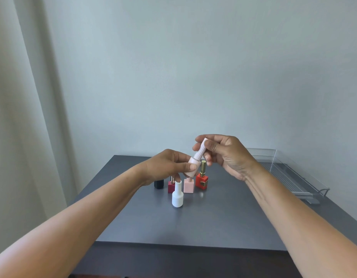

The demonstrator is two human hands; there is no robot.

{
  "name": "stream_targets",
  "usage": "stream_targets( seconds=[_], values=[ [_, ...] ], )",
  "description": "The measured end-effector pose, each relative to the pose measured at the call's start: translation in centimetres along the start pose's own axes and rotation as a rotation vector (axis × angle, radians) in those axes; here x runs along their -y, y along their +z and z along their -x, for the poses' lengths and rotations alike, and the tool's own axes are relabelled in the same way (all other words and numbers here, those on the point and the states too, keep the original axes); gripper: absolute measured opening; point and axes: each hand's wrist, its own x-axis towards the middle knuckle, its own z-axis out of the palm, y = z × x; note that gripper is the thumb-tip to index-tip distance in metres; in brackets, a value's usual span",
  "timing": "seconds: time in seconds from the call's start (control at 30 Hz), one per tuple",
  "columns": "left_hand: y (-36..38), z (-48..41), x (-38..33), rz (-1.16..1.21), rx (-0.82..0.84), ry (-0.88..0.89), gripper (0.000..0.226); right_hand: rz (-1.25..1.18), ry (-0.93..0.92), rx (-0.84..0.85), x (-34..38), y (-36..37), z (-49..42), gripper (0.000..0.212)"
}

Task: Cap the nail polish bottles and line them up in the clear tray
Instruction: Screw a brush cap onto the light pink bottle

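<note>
With left hand (pixel 169 167) gripped pale pink bottle (pixel 191 168), with right hand (pixel 226 155) pinched ribbed cap (pixel 200 152) (capping step); likely needed tightening, then clear tray (pixel 284 174) at right edge of table (pixel 213 221).

The background is filled by a plain, pale blue-grey wall (pixel 193 67), which is evenly and softly lit. A light curtain (pixel 23 97) is hung in long folds at the left. A dark grey table (pixel 213 221) is set before the wall.
</note>
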Motion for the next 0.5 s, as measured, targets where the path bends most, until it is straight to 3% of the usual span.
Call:
stream_targets(
  seconds=[0.23, 0.5],
  values=[
    [1.1, -0.7, 0.0, -0.133, -0.169, -0.031, 0.011, 0.036, -0.035, -0.161, -0.8, 0.8, -0.3, 0.014],
    [2.6, -0.7, 0.3, -0.306, -0.328, -0.024, 0.01, 0.101, -0.064, -0.297, -1.6, 2.0, 0.0, 0.016]
  ],
)
